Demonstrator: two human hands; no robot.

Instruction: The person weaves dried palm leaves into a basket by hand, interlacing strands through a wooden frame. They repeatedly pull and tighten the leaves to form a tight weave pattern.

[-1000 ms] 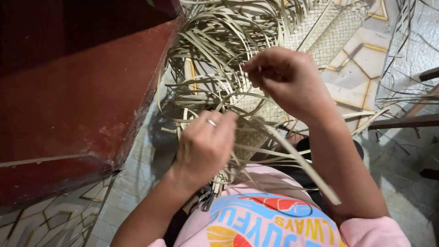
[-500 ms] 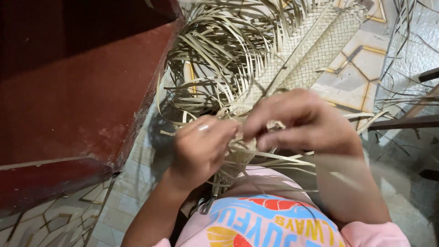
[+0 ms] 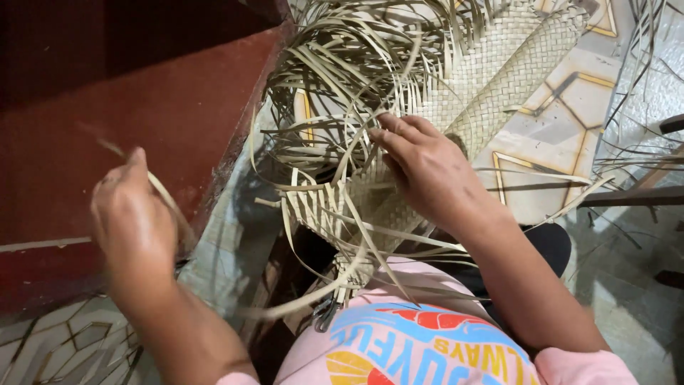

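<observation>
Mid-weave, the left hand (image 3: 135, 221) gripped a loose palm strip (image 3: 167, 199) pulled aside while the right hand (image 3: 427, 167) pressed flat, fingers spread, on the woven mat (image 3: 499, 78), likely needing that strip tucked under next.

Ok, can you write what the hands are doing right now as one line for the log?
left hand: pulling a leaf strip out sideways | right hand: pressing on woven mat | loose strips: fanned beyond the mat edge
</observation>
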